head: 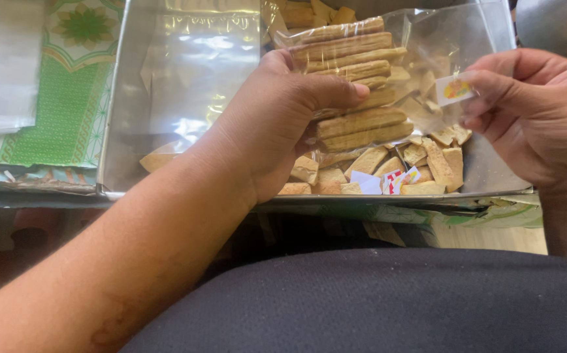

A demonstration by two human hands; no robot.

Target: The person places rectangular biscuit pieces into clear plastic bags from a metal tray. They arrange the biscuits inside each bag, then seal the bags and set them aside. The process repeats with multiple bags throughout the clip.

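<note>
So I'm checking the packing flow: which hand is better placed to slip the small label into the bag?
Probably the right hand: it pinches the small label beside the clear bag, while the left hand grips the biscuit stack.

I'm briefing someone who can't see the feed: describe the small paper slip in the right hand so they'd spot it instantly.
Start at the big metal tray of biscuit pieces. Above its right side, the right hand pinches a small slip against the clear bag of stacked biscuit sticks gripped by the left hand. Unlike the loose slips lying among the biscuits, it is held up, white with an orange-yellow mark.
</note>
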